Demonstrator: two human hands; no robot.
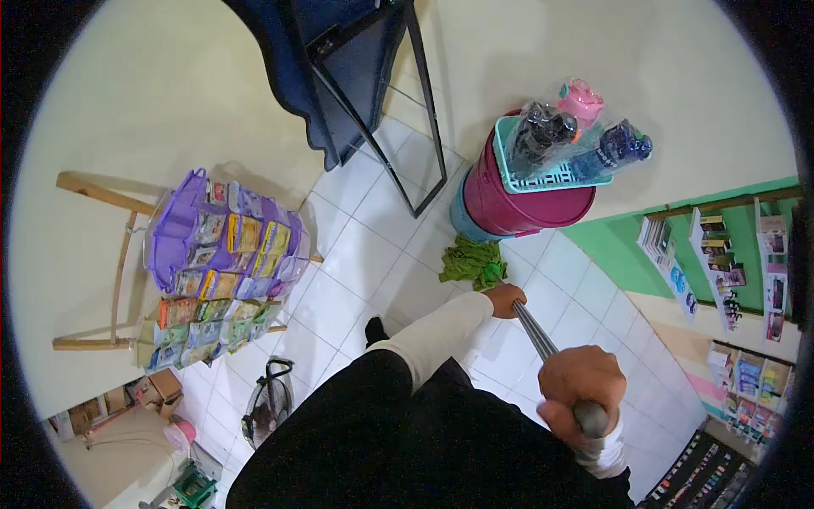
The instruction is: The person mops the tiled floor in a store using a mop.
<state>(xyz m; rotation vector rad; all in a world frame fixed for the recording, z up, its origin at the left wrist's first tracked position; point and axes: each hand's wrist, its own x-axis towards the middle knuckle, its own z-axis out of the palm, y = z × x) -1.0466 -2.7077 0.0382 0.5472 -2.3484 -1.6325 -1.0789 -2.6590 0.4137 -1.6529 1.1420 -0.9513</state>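
A metal pole [536, 329] with a grey rounded end slants between my two hands. My left hand [505, 300] is closed round its lower part, farther from the camera. Near the pole's top end, my right hand [582, 386] is wrapped round it, with the grey knob showing beside the thumb. A bunched green cloth [473, 263] lies on the white tiled floor [386, 263], just beyond my left hand. Whether the pole joins the cloth is hidden behind that hand.
A maroon bin [483, 191] bears a turquoise basket [555, 180] with wrapped bottles. A folded dark table [352, 85] leans at the wall. Left are a purple hanging organizer [174, 246] with packets and a fan [270, 403]; shelves [716, 271] line the right wall.
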